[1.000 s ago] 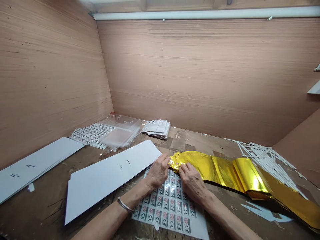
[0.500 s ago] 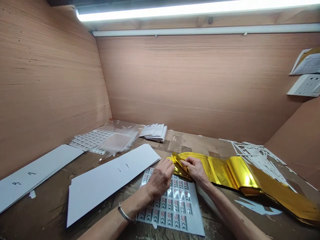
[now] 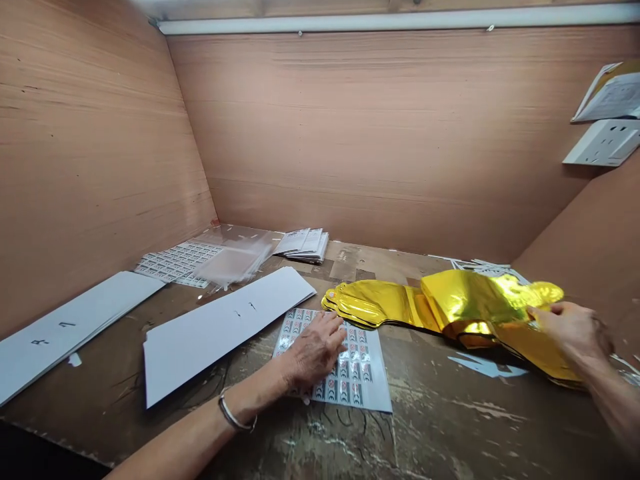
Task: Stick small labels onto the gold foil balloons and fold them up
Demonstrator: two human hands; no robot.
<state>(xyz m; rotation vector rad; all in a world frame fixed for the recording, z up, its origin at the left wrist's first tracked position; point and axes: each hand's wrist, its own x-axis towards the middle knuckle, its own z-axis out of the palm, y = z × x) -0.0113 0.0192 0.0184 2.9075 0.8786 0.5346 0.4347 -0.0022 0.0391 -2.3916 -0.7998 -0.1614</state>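
A stack of flat gold foil balloons [image 3: 373, 300], uninflated, lies across the middle right of the table. My right hand [image 3: 575, 330], somewhat blurred, pinches the far end of the top gold foil balloon [image 3: 465, 300], which is folded over the stack toward the right. My left hand [image 3: 320, 347] rests on a sheet of CE stickers [image 3: 373, 393], its fingers loosely bent and apart from each other, holding nothing. Its fingertips are close to the stack's left end. A white card strip [image 3: 230, 333] with small pen marks lies left of this hand.
More marked white card strips [image 3: 80, 320] lie at far left. Behind are another sticker sheet [image 3: 175, 261], clear plastic bags [image 3: 235, 257] and stacked printed papers [image 3: 303, 245]. White sticks [image 3: 493, 267] lie at back right. Wooden walls [image 3: 340, 140] enclose the table; a socket [image 3: 603, 143] is on the right.
My right hand has moved right, drawing the top foil balloon's end over with it. My left hand has let go of the foil and come down onto the sticker sheet. The view has tilted down.
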